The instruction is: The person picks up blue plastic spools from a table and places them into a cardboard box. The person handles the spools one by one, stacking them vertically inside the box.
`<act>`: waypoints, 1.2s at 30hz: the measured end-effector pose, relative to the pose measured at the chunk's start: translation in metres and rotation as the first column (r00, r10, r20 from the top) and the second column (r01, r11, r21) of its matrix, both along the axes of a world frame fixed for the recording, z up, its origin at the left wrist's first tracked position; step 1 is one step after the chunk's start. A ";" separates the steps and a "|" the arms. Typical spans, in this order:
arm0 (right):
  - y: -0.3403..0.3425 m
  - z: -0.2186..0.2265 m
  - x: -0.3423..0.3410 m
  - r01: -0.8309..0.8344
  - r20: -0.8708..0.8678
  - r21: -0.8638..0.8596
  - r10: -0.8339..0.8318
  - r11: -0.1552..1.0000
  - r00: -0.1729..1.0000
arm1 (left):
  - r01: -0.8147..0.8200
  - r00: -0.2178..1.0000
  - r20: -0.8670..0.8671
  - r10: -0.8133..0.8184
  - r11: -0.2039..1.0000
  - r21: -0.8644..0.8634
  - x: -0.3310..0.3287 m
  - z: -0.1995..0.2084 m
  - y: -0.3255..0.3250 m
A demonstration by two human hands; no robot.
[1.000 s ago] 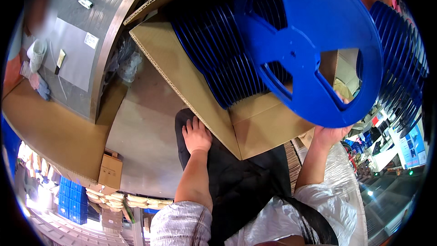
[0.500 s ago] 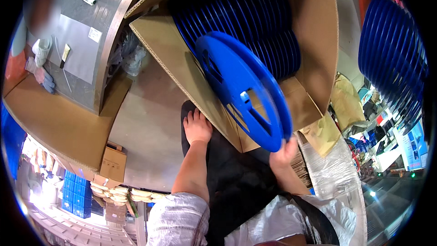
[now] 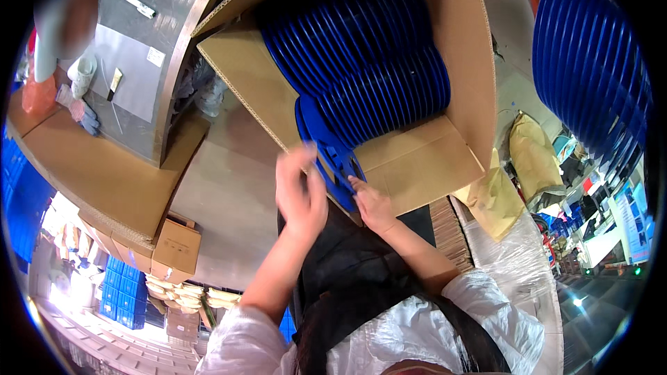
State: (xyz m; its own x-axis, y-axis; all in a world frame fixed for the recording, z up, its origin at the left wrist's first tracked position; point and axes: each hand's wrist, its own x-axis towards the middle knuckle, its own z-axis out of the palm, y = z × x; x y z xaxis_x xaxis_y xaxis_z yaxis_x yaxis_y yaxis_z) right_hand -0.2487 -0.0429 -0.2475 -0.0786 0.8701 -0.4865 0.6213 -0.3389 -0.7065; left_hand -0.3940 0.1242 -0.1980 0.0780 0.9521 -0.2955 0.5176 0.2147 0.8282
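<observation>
A blue plastic reel (image 3: 318,125) stands tilted on edge inside the open cardboard box (image 3: 396,180), against its left wall. My right hand (image 3: 375,207) grips the near rim of this reel, with its fingers bent over the edge. Just left of it, my left hand (image 3: 300,191) is raised at the box's left wall, somewhat blurred. Its thumb and fingers look apart, and no object shows between them. Behind the gripped reel, several more blue reels (image 3: 379,90) are packed side by side in two rows.
A metal-topped table (image 3: 184,28) at left bears a marker (image 3: 135,3), a small brush-like tool (image 3: 114,85) and a glove (image 3: 82,112). Another stack of blue reels (image 3: 587,62) rises at right. Brown paper bags (image 3: 533,156) and a plastic-wrapped stack (image 3: 511,264) lie near the box.
The reel has moved down and left into the box, against the left wall. My right hand moved left with it. My left hand has lifted off the dark surface beside the box.
</observation>
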 end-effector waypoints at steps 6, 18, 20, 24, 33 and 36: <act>0.009 0.011 -0.007 0.059 -0.054 0.026 -0.058 0.998 0.997 | -0.775 0.445 -0.225 0.867 0.247 -0.581 0.017 -0.199 0.105; 0.004 0.008 0.015 0.116 -0.066 -0.017 -0.117 0.993 0.991 | -0.464 0.883 -0.383 0.272 0.635 -0.618 0.010 -0.256 0.106; 0.006 0.012 0.017 0.087 -0.091 0.006 -0.086 0.996 0.992 | -0.366 0.865 -0.491 0.106 0.802 -0.472 -0.008 -0.247 0.118; -0.004 0.009 0.022 0.078 -0.068 0.042 -0.075 0.996 0.995 | -0.268 0.956 -0.207 0.208 0.905 -0.331 -0.001 -0.157 0.171; 0.110 0.002 -0.024 0.121 -0.306 0.035 -0.105 0.992 0.946 | -0.377 0.919 0.081 0.385 0.921 -0.099 -0.053 0.212 0.168; 0.125 0.012 -0.020 0.189 -0.408 0.036 -0.159 0.981 0.899 | -0.324 0.931 0.143 0.336 0.941 -0.101 -0.070 0.228 0.170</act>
State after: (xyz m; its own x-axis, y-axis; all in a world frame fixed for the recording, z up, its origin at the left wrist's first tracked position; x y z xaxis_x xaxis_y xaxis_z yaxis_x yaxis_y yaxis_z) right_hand -0.2689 0.0822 -0.2358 -0.0977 0.9197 -0.3803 0.2159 -0.3534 -0.9102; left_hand -0.4639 0.2944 0.0296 -0.1858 0.9079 -0.3758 0.2731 0.4151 0.8678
